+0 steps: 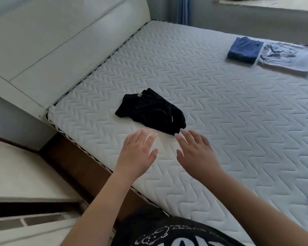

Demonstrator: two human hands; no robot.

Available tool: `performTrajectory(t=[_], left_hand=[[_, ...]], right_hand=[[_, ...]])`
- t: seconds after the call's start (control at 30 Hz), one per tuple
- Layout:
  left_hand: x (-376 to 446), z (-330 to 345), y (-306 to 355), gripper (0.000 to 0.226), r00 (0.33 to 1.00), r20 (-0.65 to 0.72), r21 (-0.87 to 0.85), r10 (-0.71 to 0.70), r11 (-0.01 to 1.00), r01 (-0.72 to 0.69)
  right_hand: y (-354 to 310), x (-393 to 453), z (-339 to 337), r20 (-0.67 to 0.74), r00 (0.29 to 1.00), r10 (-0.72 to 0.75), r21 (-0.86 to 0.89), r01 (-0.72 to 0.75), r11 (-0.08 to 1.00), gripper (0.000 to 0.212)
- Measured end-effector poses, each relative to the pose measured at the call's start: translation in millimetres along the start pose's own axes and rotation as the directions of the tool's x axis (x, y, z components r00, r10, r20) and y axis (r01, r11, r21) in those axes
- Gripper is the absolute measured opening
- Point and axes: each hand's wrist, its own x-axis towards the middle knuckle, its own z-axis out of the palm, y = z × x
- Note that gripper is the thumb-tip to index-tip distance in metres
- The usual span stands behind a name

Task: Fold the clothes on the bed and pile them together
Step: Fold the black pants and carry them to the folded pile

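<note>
A crumpled black cloth garment (150,111) lies on the white quilted mattress (220,121), near the headboard. Just short of it, the left hand (138,153) and right hand (196,152) hover, fingers spread, holding nothing. It looks soft, light and floppy; best pinched at its corners.

A crumpled garment (150,111) lies on the bed (220,121), near its left side and the headboard (57,43). Both hands hover just before it, the left hand (138,151) left of the right hand (196,151), apart. Far right and behind, folded shorts (244,50) lie just left of a folded shirt (286,58), side by side.
</note>
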Motion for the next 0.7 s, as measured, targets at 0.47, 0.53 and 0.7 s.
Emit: performTrajectory(t=[0.47, 0.53, 0.7], left_hand=[[104, 43, -103, 0.05, 0.982, 0.065, -0.065, 0.177, 0.983, -0.173], [129, 58, -133, 0.05, 0.967, 0.104, -0.095, 0.234, 0.97, -0.224], [189, 96, -191, 0.052, 0.932, 0.129, -0.109, 0.34, 0.939, -0.327]], right_hand=[[-14, 114, 48, 0.097, 0.979, 0.182, -0.005, -0.182, 0.983, 0.057], [-23, 138, 63, 0.132, 0.956, 0.263, 0.012, -0.267, 0.964, 0.057], [-41, 186, 92, 0.171, 0.889, 0.425, 0.031, -0.436, 0.899, 0.059]])
